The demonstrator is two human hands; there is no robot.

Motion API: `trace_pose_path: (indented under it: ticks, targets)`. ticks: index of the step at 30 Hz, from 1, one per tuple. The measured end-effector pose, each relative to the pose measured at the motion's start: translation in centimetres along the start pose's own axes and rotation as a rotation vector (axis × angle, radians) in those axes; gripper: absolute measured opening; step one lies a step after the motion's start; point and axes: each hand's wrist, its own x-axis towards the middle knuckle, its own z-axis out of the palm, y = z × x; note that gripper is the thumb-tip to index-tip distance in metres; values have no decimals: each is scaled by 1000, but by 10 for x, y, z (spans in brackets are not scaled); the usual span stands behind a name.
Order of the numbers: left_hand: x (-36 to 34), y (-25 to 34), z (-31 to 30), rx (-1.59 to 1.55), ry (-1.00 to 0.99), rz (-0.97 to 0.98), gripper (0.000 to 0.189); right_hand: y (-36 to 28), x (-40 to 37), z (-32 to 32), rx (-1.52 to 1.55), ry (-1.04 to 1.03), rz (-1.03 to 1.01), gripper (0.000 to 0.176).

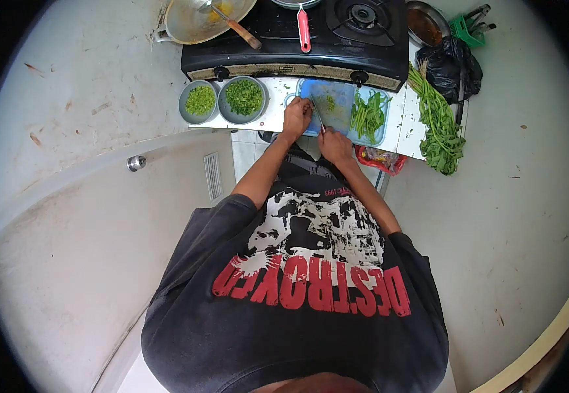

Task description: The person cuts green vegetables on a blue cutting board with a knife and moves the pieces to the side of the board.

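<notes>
My right hand is closed around the handle of a knife, whose blade slants up and left over a blue cutting board. At the board's left edge, my left hand has its fingers curled together close to the blade; what they hold, if anything, is too small to make out. Finely chopped green bits lie on the board, right of the blade. Cut green leaves and stems rest on a light blue tray at the board's right.
Two grey bowls of chopped greens, one lighter and one darker, stand left. Behind is a black gas stove with a wok and a red-handled pan. Leafy stalks and a black plastic bag lie right.
</notes>
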Motion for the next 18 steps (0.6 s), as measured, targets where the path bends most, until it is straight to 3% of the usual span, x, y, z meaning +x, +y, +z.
trace_pose_path:
  ticks: [18]
  targets:
    - [-2,4,-4,12,5,43,12,-2,-4,7,-3,23,29,36]
